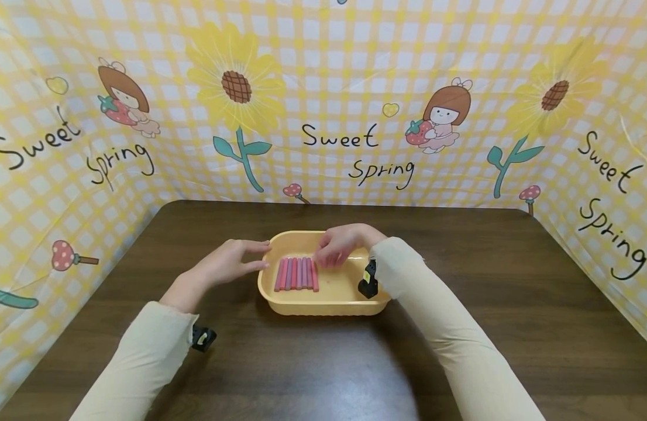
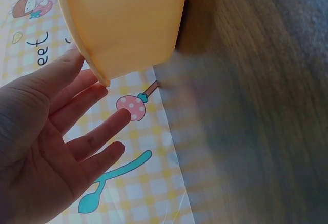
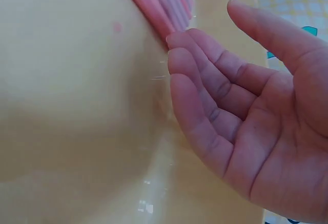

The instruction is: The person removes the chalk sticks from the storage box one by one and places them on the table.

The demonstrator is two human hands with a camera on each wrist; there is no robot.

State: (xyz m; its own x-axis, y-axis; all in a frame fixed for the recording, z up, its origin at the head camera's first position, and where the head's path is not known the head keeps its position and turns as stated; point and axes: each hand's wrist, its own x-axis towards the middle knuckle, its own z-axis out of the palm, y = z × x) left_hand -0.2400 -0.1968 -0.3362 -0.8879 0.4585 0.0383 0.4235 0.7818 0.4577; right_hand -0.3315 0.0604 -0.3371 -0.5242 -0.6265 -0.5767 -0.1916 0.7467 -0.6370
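A row of pink and purple sticks lies side by side in the left part of a yellow plastic tub. My right hand is inside the tub, just right of the row. In the right wrist view, its bent fingertips are at the end of the outermost pink stick, with the thumb held apart and nothing in the palm. At the tub's left end, my left hand has its thumb and index finger at the rim; its other fingers spread loosely below, in the left wrist view.
The tub stands on a dark wooden table. Behind and along both sides hangs a yellow checked cloth with printed flowers, figures and lettering. A black wrist camera sits on the left sleeve and another camera on the right.
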